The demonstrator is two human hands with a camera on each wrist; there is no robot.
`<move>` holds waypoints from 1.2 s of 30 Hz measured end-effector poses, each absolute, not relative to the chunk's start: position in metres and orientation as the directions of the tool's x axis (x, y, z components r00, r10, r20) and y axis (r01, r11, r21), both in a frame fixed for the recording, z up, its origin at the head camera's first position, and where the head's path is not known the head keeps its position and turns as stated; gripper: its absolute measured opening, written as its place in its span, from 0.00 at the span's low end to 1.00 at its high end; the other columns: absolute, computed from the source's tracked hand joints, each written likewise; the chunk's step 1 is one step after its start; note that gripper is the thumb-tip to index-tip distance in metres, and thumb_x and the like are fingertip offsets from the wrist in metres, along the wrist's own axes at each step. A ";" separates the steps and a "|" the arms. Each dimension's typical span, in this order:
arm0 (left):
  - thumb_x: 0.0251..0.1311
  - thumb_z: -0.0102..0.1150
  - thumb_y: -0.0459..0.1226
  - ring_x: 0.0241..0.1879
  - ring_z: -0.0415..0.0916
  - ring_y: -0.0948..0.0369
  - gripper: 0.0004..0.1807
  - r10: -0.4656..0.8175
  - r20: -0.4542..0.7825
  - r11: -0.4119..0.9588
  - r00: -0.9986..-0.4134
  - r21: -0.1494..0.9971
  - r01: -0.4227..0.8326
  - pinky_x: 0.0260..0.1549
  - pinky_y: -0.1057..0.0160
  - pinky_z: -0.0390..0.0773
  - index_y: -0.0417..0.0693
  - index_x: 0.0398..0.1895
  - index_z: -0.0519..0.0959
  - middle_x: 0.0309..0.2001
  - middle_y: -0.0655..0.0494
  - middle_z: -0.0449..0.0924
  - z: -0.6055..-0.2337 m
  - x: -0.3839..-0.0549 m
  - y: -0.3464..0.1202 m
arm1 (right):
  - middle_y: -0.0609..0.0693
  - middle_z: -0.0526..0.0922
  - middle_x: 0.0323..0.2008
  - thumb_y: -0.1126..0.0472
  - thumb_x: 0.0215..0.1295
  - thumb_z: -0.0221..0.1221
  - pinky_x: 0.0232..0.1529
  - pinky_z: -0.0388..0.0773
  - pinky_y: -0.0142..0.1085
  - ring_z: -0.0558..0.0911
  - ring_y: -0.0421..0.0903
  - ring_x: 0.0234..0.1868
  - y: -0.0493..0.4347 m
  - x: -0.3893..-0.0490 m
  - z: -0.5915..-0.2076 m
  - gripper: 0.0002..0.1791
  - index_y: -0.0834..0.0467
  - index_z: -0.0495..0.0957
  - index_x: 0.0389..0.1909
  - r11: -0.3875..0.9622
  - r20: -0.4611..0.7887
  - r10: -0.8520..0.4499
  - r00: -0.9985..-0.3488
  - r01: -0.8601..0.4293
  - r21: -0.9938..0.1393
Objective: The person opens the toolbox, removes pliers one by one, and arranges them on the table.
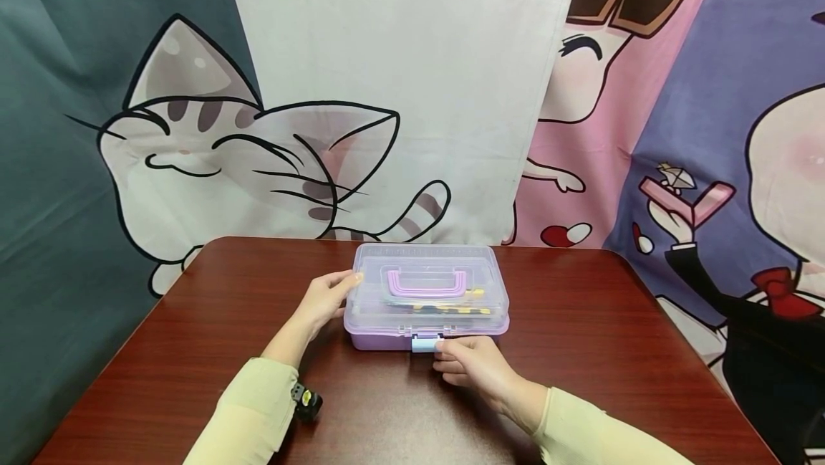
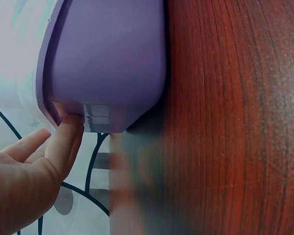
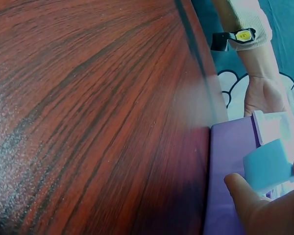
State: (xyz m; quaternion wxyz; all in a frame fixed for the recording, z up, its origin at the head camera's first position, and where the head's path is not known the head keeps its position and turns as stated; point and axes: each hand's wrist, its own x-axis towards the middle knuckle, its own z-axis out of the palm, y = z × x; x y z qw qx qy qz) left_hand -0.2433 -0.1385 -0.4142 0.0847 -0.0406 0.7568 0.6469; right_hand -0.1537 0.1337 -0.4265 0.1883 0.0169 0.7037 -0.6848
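Observation:
A purple plastic storage box with a clear lid sits on the table, its lid lowered onto the base. A pink-purple carry handle lies flat on the lid. My left hand holds the box at its left side, one fingertip on the lid's edge and other fingers under the rim, as the left wrist view shows. At the front, my right hand pinches the light blue latch, which tilts outward in the right wrist view. Yellow and dark pieces show blurred through the lid.
The box stands near the back edge of the dark red wooden table. A cloth backdrop with cartoon figures hangs behind it. A small black device is strapped to the left wrist, over the pale sleeve.

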 end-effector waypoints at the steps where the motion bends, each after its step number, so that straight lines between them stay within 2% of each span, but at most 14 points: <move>1: 0.62 0.56 0.51 0.54 0.74 0.54 0.35 0.049 -0.181 0.158 -0.982 0.973 -0.171 0.48 0.54 0.81 0.39 0.67 0.65 0.61 0.38 0.70 -0.414 -0.244 -0.138 | 0.71 0.80 0.47 0.55 0.62 0.58 0.46 0.83 0.45 0.83 0.55 0.47 0.135 -0.153 -0.427 0.28 0.77 0.71 0.51 0.064 -0.282 -0.242 -0.928 0.275 -0.959; 7: 0.62 0.56 0.51 0.53 0.74 0.54 0.35 0.049 -0.177 0.160 -0.983 0.973 -0.167 0.48 0.54 0.81 0.39 0.66 0.65 0.60 0.37 0.71 -0.416 -0.246 -0.138 | 0.72 0.77 0.51 0.61 0.59 0.58 0.51 0.80 0.48 0.81 0.56 0.50 0.139 -0.152 -0.428 0.32 0.81 0.65 0.57 0.064 -0.257 -0.270 -0.928 0.249 -0.966; 12: 0.62 0.56 0.51 0.52 0.75 0.54 0.35 0.044 -0.174 0.157 -0.984 0.974 -0.165 0.48 0.53 0.81 0.39 0.66 0.66 0.60 0.37 0.71 -0.416 -0.248 -0.136 | 0.64 0.82 0.46 0.58 0.62 0.58 0.50 0.81 0.48 0.82 0.55 0.49 0.140 -0.154 -0.430 0.30 0.79 0.68 0.56 0.047 -0.258 -0.251 -0.933 0.254 -0.966; 19: 0.61 0.56 0.51 0.53 0.74 0.54 0.36 0.058 -0.174 0.153 -0.983 0.975 -0.164 0.51 0.51 0.80 0.39 0.67 0.64 0.61 0.37 0.70 -0.415 -0.248 -0.136 | 0.58 0.84 0.43 0.65 0.59 0.59 0.49 0.81 0.47 0.82 0.46 0.42 0.144 -0.156 -0.435 0.27 0.79 0.69 0.55 0.043 -0.239 -0.239 -0.941 0.236 -0.971; 27: 0.60 0.57 0.53 0.55 0.74 0.52 0.37 0.048 -0.181 0.163 -0.982 0.972 -0.171 0.50 0.52 0.80 0.41 0.66 0.66 0.61 0.39 0.71 -0.417 -0.249 -0.135 | 0.59 0.85 0.38 0.70 0.57 0.59 0.33 0.84 0.37 0.82 0.42 0.32 0.144 -0.158 -0.439 0.25 0.79 0.69 0.54 0.058 -0.206 -0.251 -0.946 0.198 -0.979; 32: 0.59 0.58 0.54 0.57 0.73 0.50 0.37 0.047 -0.186 0.172 -0.981 0.969 -0.175 0.49 0.53 0.81 0.42 0.66 0.66 0.61 0.40 0.70 -0.419 -0.247 -0.138 | 0.61 0.85 0.38 0.72 0.56 0.59 0.24 0.80 0.32 0.80 0.40 0.26 0.143 -0.157 -0.443 0.24 0.79 0.70 0.54 0.061 -0.174 -0.263 -0.949 0.163 -0.985; 36: 0.59 0.57 0.55 0.58 0.72 0.49 0.38 0.047 -0.186 0.182 -0.981 0.968 -0.175 0.50 0.52 0.80 0.41 0.66 0.65 0.62 0.39 0.70 -0.419 -0.246 -0.139 | 0.63 0.85 0.38 0.72 0.55 0.59 0.21 0.77 0.31 0.80 0.41 0.23 0.141 -0.156 -0.445 0.25 0.78 0.71 0.54 0.064 -0.175 -0.265 -0.948 0.164 -0.984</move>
